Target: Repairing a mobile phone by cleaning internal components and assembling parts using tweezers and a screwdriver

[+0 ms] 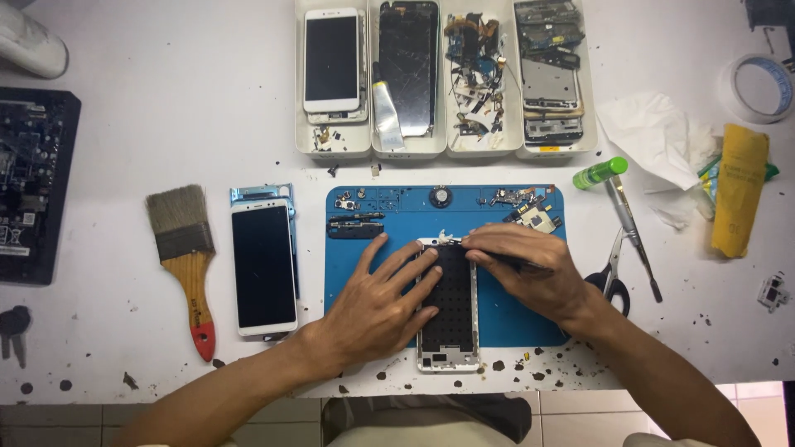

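- The opened phone (451,306) lies face down at the front edge of the blue mat (356,248), its lower end hanging over onto the white counter (124,132).
- The left hand (377,306) rests flat on the phone's left side, fingers (414,265) spread and gripping nothing.
- The right hand (530,269) has its fingers closed around a thin dark tool (522,263), whose tip meets the phone's top edge.
- Left of the mat lie a second phone (263,266) and a paintbrush (186,257).
- Scissors (613,277) lie just beside the right wrist.
- Four white trays (447,141) of phones and parts sit behind the mat.
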